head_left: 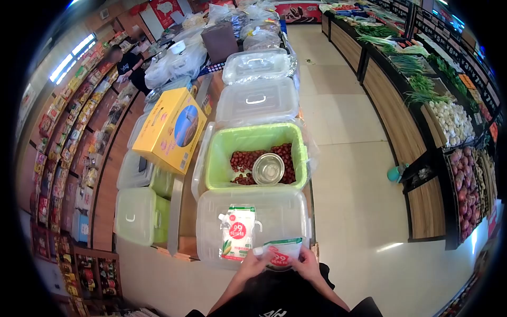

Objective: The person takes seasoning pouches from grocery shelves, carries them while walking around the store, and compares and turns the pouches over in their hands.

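Observation:
Between my left hand and my right hand is a white seasoning pouch with a green top edge and a red circle. Fingers of both hands are closed on its sides, close to my body. A second, similar pouch with a spout and a corn picture lies flat on a clear plastic bin lid, left of the held one. Just beyond the lid, a green bin stands uncovered with red dates inside. A round metal bowl rests on the dates.
More lidded bins stretch away ahead. A yellow box stands on the bins at left. Vegetable shelves line the right side across the aisle floor. Another person stands at the far left by packed shelves.

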A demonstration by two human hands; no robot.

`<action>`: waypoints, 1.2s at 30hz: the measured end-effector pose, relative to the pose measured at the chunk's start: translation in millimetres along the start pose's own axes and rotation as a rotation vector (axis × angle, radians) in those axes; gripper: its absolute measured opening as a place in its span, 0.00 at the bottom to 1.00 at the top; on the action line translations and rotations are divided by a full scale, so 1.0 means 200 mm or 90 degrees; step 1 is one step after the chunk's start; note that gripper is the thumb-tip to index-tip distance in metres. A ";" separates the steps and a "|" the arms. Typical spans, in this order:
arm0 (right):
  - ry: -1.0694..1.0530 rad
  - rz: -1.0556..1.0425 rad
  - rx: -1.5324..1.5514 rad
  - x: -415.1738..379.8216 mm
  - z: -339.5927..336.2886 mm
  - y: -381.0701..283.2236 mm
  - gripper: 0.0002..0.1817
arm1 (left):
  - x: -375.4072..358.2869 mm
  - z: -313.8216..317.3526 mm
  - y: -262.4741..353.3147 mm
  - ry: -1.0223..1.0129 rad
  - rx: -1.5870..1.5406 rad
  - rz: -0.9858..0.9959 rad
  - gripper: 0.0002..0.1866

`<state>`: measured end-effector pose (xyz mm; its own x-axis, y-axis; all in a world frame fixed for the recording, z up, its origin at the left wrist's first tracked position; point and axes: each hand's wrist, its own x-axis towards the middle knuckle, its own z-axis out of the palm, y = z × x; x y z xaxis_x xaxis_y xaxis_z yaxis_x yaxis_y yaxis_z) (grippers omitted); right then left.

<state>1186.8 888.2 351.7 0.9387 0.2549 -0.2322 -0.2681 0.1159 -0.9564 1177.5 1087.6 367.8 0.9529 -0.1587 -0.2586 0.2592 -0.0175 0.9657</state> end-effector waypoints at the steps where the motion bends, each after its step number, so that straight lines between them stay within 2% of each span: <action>1: -0.011 0.004 -0.028 0.00 0.00 0.00 0.11 | 0.00 0.00 0.00 -0.014 0.017 -0.014 0.12; 4: -0.010 0.035 -0.019 0.00 0.00 -0.01 0.11 | -0.02 0.00 -0.02 -0.036 0.026 -0.031 0.12; 6: -0.006 -0.009 -0.005 0.01 0.00 -0.01 0.11 | -0.02 0.01 -0.07 -0.020 -0.020 -0.008 0.12; 9: 0.014 -0.039 -0.050 -0.01 0.00 -0.06 0.10 | -0.02 0.02 0.05 -0.026 0.074 0.018 0.13; 10: 0.019 -0.042 -0.077 -0.02 -0.01 -0.07 0.09 | -0.02 0.00 0.06 -0.065 0.116 -0.062 0.16; 11: 0.021 -0.053 -0.084 -0.03 -0.02 -0.07 0.09 | -0.01 0.01 0.06 -0.078 0.080 0.003 0.19; 13: 0.037 -0.086 -0.085 -0.03 -0.03 -0.04 0.09 | 0.01 0.05 0.10 -0.088 0.068 -0.007 0.19; 15: 0.054 -0.095 -0.059 -0.05 -0.03 -0.02 0.09 | 0.02 0.08 0.07 -0.044 0.106 -0.043 0.19; 19: 0.067 -0.101 0.005 -0.08 -0.04 -0.01 0.15 | 0.03 0.09 0.11 -0.041 0.172 -0.035 0.17; 22: 0.007 -0.124 0.033 -0.13 -0.05 -0.12 0.20 | 0.01 0.10 0.17 -0.056 0.172 0.033 0.16; 24: -0.016 -0.157 0.053 -0.15 -0.04 -0.20 0.22 | 0.00 0.09 0.16 -0.062 0.151 0.022 0.15; 27: -0.008 -0.131 0.035 -0.18 -0.05 -0.22 0.19 | -0.02 0.09 0.19 -0.082 0.152 0.021 0.15; 33: 0.009 -0.176 0.022 -0.17 -0.05 -0.27 0.17 | -0.05 0.09 0.25 -0.106 0.090 0.058 0.20; 36: 0.086 -0.147 0.157 -0.15 -0.02 -0.31 0.17 | -0.07 0.10 0.23 -0.094 0.085 0.067 0.22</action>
<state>1176.6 869.0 416.9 0.9963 0.0684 -0.0525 -0.0751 0.3873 -0.9189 1173.6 1069.8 416.6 0.9377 -0.3085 -0.1597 0.1275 -0.1220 0.9843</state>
